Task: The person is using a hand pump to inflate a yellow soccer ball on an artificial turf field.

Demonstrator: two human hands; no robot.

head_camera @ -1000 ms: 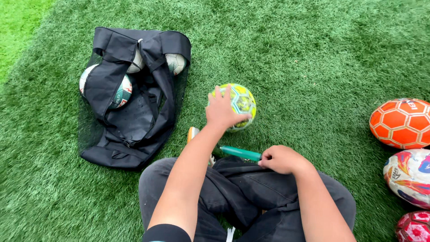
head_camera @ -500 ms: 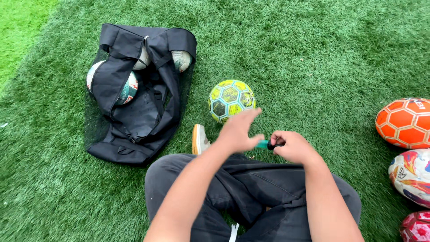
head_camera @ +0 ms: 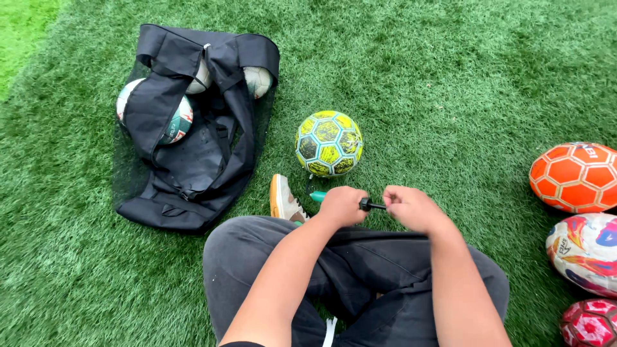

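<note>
Artificial green turf all around, outdoors by the look of it — a brighter green strip sits far up-left of the hands. Up-left of the left hand lies a black mesh ball bag with several pale balls showing through it. Well off to the right of the right hand are an orange ball, a white multicoloured ball below it, and a red ball at the corner. The person sits cross-legged in dark grey trousers, a white-and-orange shoe just left of the left hand. The yellow-green ball rests on the turf just ahead of both hands, touched by neither. Change since a second ago: the left hand was on top of that ball, now it has come off and back to the lap, closed round the green hand pump. The right hand is clenched on the pump's black end — both hands on the pump, knuckles nearly meeting. So the work has shifted from ball to pump, judging by the grip.
</note>
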